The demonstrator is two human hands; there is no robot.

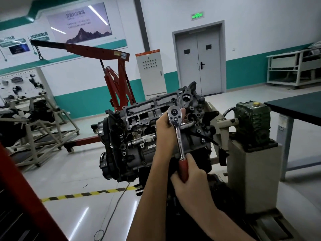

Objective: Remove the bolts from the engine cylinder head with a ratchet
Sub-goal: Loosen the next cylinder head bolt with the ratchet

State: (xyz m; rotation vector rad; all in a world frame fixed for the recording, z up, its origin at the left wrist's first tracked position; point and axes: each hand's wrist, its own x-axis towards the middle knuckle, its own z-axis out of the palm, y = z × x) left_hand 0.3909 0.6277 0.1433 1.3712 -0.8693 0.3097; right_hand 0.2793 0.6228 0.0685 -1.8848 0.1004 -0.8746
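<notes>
Chrome ratchet (178, 134), red grip in right hand (192, 181); left hand (164, 129) cups round head.

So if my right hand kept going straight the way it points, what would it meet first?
Probably your left hand, gripping the ratchet at its head by the cylinder head; the right hand points up the shaft, depth uncertain.

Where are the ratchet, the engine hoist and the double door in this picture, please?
ratchet (179, 136): head view, on its chrome shank.
engine hoist (122, 75): head view, on its red upright mast.
double door (208, 66): head view, on its right grey leaf.
</notes>
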